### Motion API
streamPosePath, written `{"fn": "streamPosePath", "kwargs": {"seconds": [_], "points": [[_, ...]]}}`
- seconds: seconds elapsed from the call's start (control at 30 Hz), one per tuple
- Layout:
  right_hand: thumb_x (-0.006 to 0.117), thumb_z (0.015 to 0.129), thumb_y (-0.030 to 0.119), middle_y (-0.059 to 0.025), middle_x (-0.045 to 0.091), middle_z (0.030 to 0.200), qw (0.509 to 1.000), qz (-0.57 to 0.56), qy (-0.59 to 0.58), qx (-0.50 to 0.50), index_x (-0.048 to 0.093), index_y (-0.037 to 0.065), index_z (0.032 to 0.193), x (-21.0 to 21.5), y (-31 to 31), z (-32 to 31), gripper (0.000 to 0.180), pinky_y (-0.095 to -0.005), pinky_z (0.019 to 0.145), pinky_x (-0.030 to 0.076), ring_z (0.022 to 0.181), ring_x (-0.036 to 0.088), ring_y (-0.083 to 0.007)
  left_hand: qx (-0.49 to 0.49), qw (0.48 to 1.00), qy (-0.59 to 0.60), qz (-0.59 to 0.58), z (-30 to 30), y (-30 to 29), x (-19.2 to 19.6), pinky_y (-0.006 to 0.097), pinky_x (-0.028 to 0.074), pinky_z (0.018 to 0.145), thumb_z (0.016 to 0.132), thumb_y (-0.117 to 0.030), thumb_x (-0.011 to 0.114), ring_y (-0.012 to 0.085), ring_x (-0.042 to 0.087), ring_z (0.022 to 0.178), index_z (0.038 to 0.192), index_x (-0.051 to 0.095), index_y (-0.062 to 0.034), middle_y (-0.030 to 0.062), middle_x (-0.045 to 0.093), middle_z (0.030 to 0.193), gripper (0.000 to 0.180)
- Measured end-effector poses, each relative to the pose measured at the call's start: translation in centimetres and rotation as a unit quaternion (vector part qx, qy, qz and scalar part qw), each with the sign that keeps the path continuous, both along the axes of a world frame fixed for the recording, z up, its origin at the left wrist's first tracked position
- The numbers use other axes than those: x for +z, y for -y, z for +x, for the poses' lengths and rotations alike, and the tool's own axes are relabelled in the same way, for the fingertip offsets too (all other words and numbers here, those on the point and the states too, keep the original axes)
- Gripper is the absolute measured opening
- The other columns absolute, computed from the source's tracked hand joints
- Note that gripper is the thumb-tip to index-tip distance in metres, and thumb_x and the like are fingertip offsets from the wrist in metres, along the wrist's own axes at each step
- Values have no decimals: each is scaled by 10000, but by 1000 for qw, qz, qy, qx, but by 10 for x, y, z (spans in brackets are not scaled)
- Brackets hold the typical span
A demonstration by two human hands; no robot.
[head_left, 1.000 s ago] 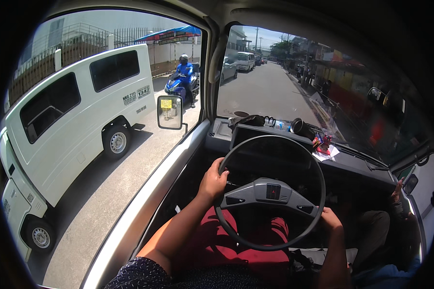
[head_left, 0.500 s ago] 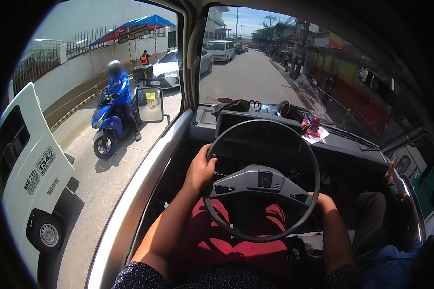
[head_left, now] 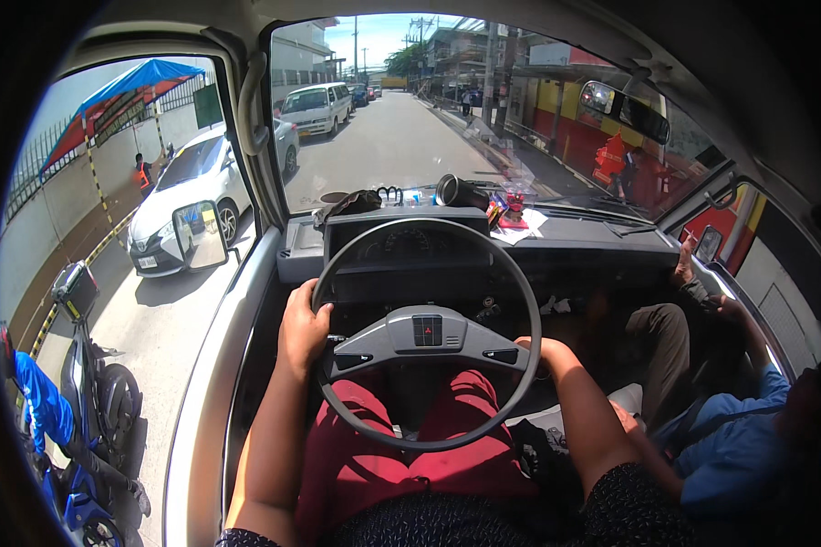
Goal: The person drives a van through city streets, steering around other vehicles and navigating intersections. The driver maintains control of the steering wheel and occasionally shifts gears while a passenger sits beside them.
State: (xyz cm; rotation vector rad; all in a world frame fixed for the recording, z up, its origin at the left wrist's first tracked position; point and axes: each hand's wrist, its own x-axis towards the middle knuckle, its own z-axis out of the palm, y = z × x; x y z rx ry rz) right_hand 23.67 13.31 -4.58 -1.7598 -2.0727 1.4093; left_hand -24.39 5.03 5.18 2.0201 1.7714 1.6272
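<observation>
I sit behind a dark steering wheel (head_left: 429,237) with a grey hub (head_left: 427,335). My left hand (head_left: 303,330) grips the wheel's left rim. My right hand (head_left: 535,349) holds the lower right rim, its fingers partly hidden behind the wheel. My legs in red shorts (head_left: 401,447) are below the wheel.
A passenger in a blue shirt (head_left: 734,438) sits at my right, one hand on the door. The dashboard (head_left: 575,239) carries a dark cylinder (head_left: 461,191), papers and small items. Outside left are a side mirror (head_left: 199,235), a white car (head_left: 187,187) and a rider in blue on a motorcycle (head_left: 68,401). A white van (head_left: 315,108) is ahead.
The outside scene has slid backward: the white van at my left is gone, the motorcycle rider has passed to the lower left, and a white car now sits beside the mirror. Both hands stay on the wheel.
</observation>
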Motion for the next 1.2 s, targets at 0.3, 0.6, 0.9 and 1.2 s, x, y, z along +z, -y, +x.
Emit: {"fn": "streamPosePath", "kwargs": {"seconds": [0.3, 0.6, 0.9, 1.2], "points": [[783, 732, 418, -103, 763, 908, 996, 55, 72, 9, 761, -38, 1079, 0, 0, -7, 573, -351, 707, 547, 787, 705, -194, 26, 998, -58, 8, -1, -27, 20, 437, 517, 980, 825, -207, 756, 380, 632, 1140, 1146, 703, -26, 169, 646, 1213, 373], [788, 776, 322, -89, 760, 950, 1000, 15, -12, -1, 749, -24, 1114, -15, -6, 2, 485, -335, 760, 546, 832, 696, -188, 11, 1000, -12, -20, -11, -26, -7, 366, 521, 900, 905, -256, 746, 297, 673, 1005, 1140, 705, 14, 174, 698, 1061, 360], [713, 886, 227, -63, 775, 909, 994, 1, -104, -38, 777, 46, 1070, -44, -26, 14, 267, -330, 704, 579, 763, 727, -162, -72, 988, 121, -60, -12, -5, -24, 308, 480, 816, 974, -290, 672, 133, 589, 860, 1118, 694, 3, 52, 665, 901, 328], [694, 903, 204, -63, 777, 895, 990, -25, -133, -29, 777, 52, 1069, -41, -22, 10, 239, -328, 679, 579, 749, 731, -167, -92, 979, 166, -69, -17, -6, -33, 308, 490, 765, 971, -274, 685, 133, 591, 797, 1090, 695, 5, 47, 657, 834, 303]]}}
